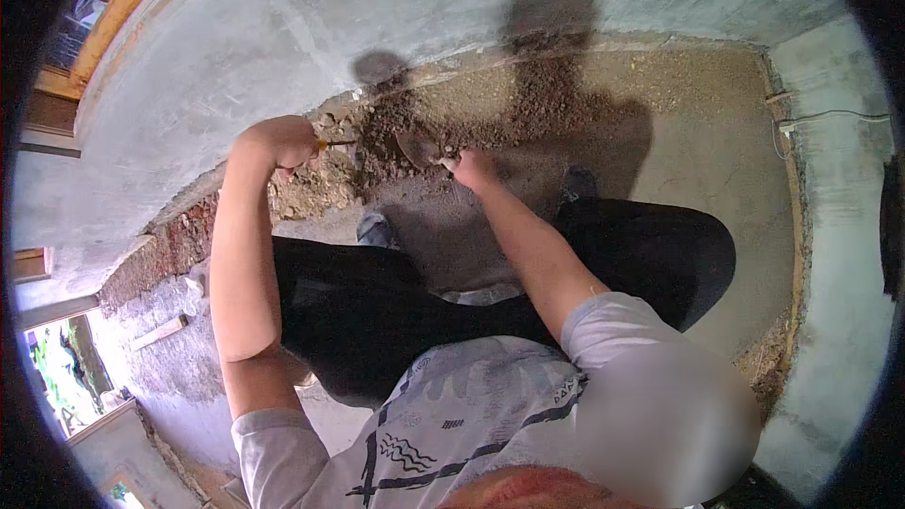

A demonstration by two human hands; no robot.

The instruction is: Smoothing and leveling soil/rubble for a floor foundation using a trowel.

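My left hand (281, 141) is closed on the yellow handle of a tool (339, 143) with a thin metal shank, held over gravel and broken rubble (320, 184) at the foot of the plastered wall. My right hand (471, 168) grips a trowel (415, 149), whose blade rests at the dark, loose soil and stones (386, 118) to the right of the left tool. The far end of the left tool is hard to make out in the shadow.
I squat on a grey floor (716, 151), my dark-clad legs spread below the debris. A grey wall (283, 28) runs ahead; another (820, 339) is at right with a cable (830, 118). Exposed brick (179, 231), a wooden piece (158, 335) and window openings (61, 377) are at left.
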